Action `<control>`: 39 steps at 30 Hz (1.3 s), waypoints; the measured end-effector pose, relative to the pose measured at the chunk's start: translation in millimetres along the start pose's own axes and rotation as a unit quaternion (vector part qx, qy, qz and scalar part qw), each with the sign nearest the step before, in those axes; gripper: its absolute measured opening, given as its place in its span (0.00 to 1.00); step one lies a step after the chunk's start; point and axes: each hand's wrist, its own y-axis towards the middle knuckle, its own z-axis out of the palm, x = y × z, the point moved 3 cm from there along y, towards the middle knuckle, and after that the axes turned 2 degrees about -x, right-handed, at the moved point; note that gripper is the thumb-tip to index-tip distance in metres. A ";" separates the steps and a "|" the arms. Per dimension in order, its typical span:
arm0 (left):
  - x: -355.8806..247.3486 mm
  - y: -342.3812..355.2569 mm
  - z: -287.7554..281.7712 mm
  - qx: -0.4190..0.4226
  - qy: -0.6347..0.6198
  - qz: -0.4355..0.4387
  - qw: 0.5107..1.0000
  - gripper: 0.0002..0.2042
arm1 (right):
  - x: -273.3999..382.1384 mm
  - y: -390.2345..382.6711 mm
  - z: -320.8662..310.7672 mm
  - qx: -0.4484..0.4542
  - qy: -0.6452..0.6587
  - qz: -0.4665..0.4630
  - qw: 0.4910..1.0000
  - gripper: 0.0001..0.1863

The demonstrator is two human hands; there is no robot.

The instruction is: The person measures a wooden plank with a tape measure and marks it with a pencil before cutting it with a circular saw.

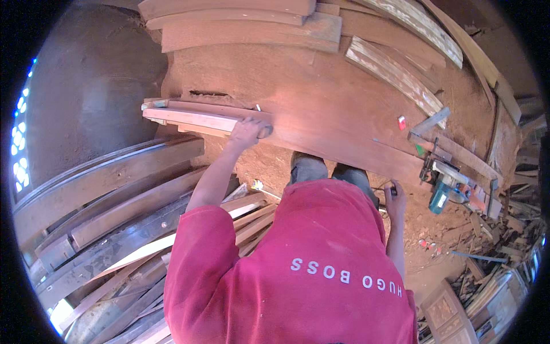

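My left hand (247, 133) is closed over the right end of a long, narrow reddish wooden strip (192, 117). The strip lies along the near left edge of the dusty workbench (321, 97), among other lengths of similar wood. A greyish rounded shape shows at my fingertips, too unclear to name. My right hand (395, 199) hangs low beside my right leg, just off the bench's near edge. Its fingers are curled round a small dark thing whose kind I cannot make out. To the right of that hand sits a teal corded-type power tool (442, 189) with dark metal parts.
Curved boards (246, 28) lie along the bench's far side, and pale, worn strips (395, 74) at its far right. A small red-and-white item (401, 122) is near them. Stacked planks (114, 223) fill the left floor side; carved panels (450, 318) and offcuts crowd the lower right.
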 end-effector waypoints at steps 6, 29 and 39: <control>-37.2 -44.1 -7.1 -0.197 -0.089 -0.207 0.954 0.39 | 1.0 74.0 -0.2 0.107 -0.087 -0.131 0.982 0.31; -288.6 -104.6 108.2 -0.119 -0.418 -0.418 0.798 0.30 | -50.5 260.8 -58.1 0.058 -0.163 -0.110 0.979 0.25; -314.6 -79.6 84.0 -0.123 -0.439 -0.345 0.820 0.24 | -52.8 286.9 -34.9 0.262 -0.166 -0.186 0.932 0.19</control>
